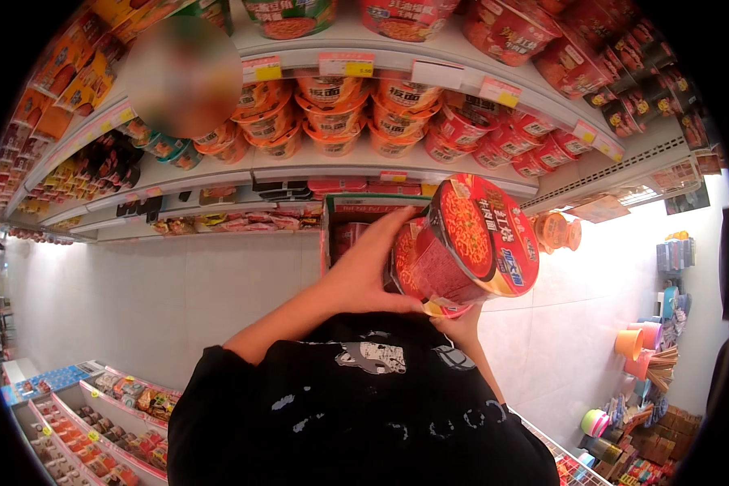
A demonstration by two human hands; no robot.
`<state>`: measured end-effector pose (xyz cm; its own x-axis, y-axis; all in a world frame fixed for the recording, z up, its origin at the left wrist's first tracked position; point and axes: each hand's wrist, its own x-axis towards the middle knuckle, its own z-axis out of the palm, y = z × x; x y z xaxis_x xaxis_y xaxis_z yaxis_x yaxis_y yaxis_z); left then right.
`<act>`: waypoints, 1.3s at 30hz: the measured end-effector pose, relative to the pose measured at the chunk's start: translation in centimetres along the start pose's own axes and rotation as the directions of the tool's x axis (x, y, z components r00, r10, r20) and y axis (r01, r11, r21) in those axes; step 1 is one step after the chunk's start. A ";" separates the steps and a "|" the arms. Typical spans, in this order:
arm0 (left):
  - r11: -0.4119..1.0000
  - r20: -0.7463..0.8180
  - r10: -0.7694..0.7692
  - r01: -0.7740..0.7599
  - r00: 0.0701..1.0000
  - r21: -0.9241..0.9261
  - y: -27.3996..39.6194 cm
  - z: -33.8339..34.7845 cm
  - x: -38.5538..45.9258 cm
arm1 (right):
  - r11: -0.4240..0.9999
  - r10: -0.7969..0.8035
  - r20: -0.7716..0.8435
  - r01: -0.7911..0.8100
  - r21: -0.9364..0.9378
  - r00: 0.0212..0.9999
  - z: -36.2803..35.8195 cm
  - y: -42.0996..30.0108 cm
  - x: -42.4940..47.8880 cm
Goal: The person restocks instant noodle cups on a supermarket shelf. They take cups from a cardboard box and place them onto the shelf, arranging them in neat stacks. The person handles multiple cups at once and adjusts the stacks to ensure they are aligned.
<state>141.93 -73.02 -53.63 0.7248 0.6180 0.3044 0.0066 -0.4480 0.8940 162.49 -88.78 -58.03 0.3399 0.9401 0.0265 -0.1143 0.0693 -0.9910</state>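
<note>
Red instant noodle tubs (pixel 480 243), at least two together, are held in front of my chest, lids tilted to the right. My left hand (pixel 370 273) grips them from the left side, thumb low and fingers reaching up. Under them, my right hand (pixel 462 325) supports the lower edge, its fingers partly hidden by the tubs. Behind my left hand stands an open cardboard box (pixel 379 203) with a green and red edge; more dark red tubs show inside it.
Store shelves (pixel 449 58) with price tags curve across the top, stacked with orange noodle tubs (pixel 334 121) and red ones. Packets line the bottom shelf. A low product rack (pixel 91 419) stands at the lower left. Plastic buckets (pixel 629 345) and other goods are at the far right.
</note>
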 end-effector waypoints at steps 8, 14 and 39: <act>0.973 0.059 -0.049 0.061 0.997 -0.225 1.0 -1.2 -1.2 | 0.949 0.118 0.225 -0.043 -0.312 0.967 0.0 2.7 -1.7; 0.992 -0.016 0.074 -0.075 0.997 -0.099 -1.0 -1.9 -4.3 | 0.998 -0.037 0.223 0.023 0.063 0.974 2.0 4.1 -2.2; 0.528 0.273 0.627 -0.656 0.729 0.539 -3.4 -4.2 -4.1 | 0.444 0.472 0.472 -0.663 0.602 0.745 5.9 -0.2 5.7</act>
<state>136.03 -71.35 -56.56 0.7212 -0.0067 0.6926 -0.1006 -0.9904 0.0951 158.96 -81.51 -56.96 -0.2411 0.8903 -0.3863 -0.8385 -0.3915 -0.3791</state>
